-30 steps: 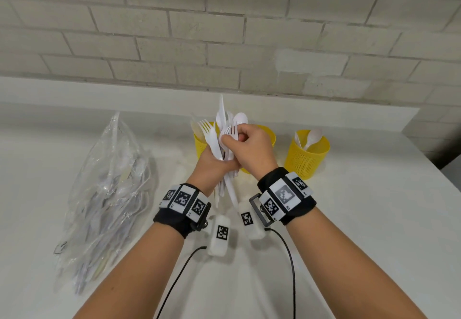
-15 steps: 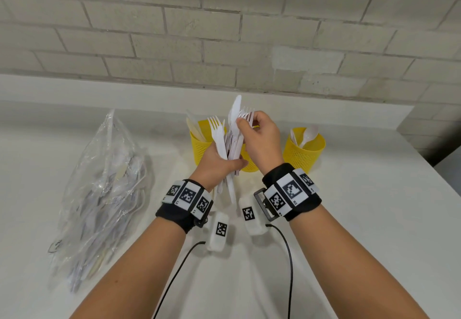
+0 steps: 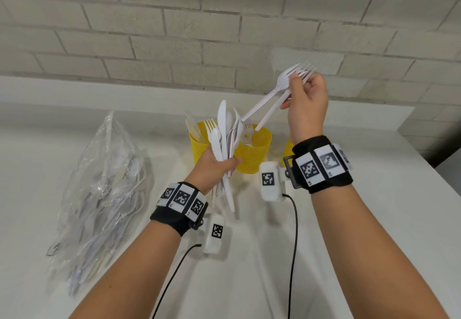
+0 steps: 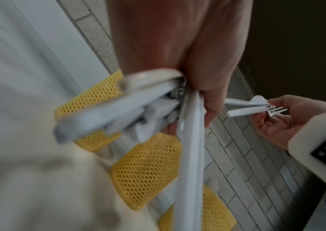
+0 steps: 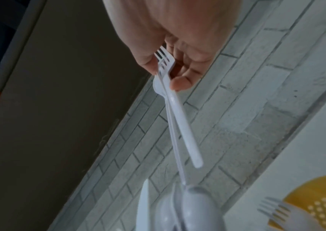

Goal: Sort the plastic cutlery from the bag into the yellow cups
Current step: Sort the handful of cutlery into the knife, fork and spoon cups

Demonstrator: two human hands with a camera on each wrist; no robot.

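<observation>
White plastic forks point(image 3: 287, 89), two of them, hang pinched by their heads in the right hand point(image 3: 308, 104), handles above the middle yellow cup point(image 3: 252, 151) near the tabletop's point(image 3: 349, 219) far edge; dropping them there looks next. Left hand point(image 3: 212, 166) grips the mixed cutlery bundle point(image 3: 224, 139), crowding that cup. Clear bag point(image 3: 99, 189) lies left.

I'm seeing white plastic forks point(image 3: 279, 94), a bundle of white plastic cutlery point(image 3: 225, 144) and yellow perforated mesh cups point(image 3: 252, 154). A clear, glinting plastic bag point(image 3: 99, 189) is showing pale cutlery inside. Black wristbands point(image 3: 324, 164) are carrying black-and-white square code tags, against a pale grey brick wall point(image 3: 174, 31) and white counter point(image 3: 374, 206).
</observation>
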